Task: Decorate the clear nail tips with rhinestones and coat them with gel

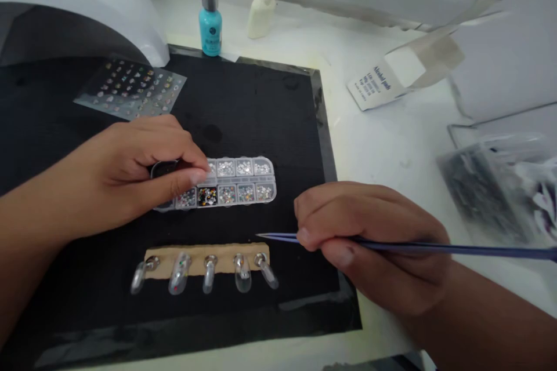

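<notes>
- The left hand is pinching a small dark round thing between fingers and thumb, pressing against the left end of the long clear tray of rhinestones.
- The right hand is gripping a thin blue pick well apart from the left hand, its point aiming left, just below and right of the tray.
- The tray is lying with its long axis running left to right; the left hand is nearer it.
- Fake nails on a cardboard strip are sitting just below the tray, on a black mat.
- A sticker sheet, a blue bottle, a cream bottle and a white lamp are standing beyond the tray.
- An alcohol pad packet and a plastic bag are lying right of the tray, on the tabletop.
</notes>
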The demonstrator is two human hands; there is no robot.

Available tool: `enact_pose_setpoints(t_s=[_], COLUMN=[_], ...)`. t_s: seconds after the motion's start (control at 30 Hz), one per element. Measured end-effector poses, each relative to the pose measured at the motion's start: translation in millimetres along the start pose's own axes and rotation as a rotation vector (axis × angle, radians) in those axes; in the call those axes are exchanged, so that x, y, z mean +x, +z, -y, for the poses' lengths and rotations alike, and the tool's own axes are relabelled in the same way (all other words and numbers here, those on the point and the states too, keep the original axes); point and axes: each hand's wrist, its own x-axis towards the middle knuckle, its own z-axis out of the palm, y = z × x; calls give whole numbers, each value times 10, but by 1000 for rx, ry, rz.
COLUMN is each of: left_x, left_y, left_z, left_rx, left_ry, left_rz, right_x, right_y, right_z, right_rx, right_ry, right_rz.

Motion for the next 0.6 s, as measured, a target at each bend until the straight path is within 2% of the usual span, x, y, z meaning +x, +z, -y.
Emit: enact_pose_setpoints(t_s=[0.33,0.5,0.6], left_x=[-5,-5,-10], left_y=[-23,-16,-23], left_z=[-12,-10,-3], left_rx=[7,26,32], left_ry=[44,52,49], left_rz=[14,11,16], right_x=[-22,-26,-11], right_y=[-36,-41,-46], right_z=[61,48,4], right_rx=[-147,-126,-126], right_ry=[46,46,32], right_rz=[7,64,143])
